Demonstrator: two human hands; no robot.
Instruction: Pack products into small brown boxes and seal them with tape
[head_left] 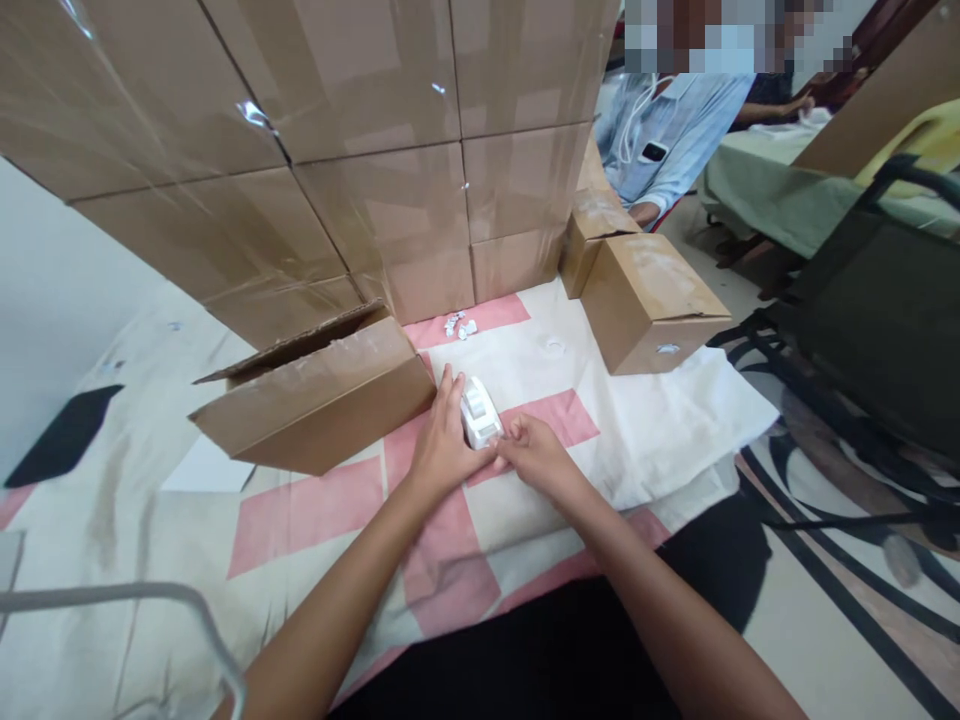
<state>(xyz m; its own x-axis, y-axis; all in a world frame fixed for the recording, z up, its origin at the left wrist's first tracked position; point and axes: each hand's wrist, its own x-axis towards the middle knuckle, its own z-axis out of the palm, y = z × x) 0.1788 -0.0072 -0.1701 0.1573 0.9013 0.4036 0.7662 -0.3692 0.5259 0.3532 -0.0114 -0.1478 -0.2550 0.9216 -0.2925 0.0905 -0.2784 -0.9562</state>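
Note:
A small white tape dispenser stands on the pink and white cloth in front of me. My left hand holds it from the left, fingers along its far side and thumb across its near end. At that near end, the fingers of my right hand are pinched together close to my left thumb. Whatever they hold is too small to make out. Beyond the dispenser lie several crumpled white bits.
A cardboard box with raised flaps is at the left. Stacked, taped boxes form a wall behind. Two closed boxes stand at the right, near a person in a blue shirt. A dark chair is farther right; a grey cable curves at lower left.

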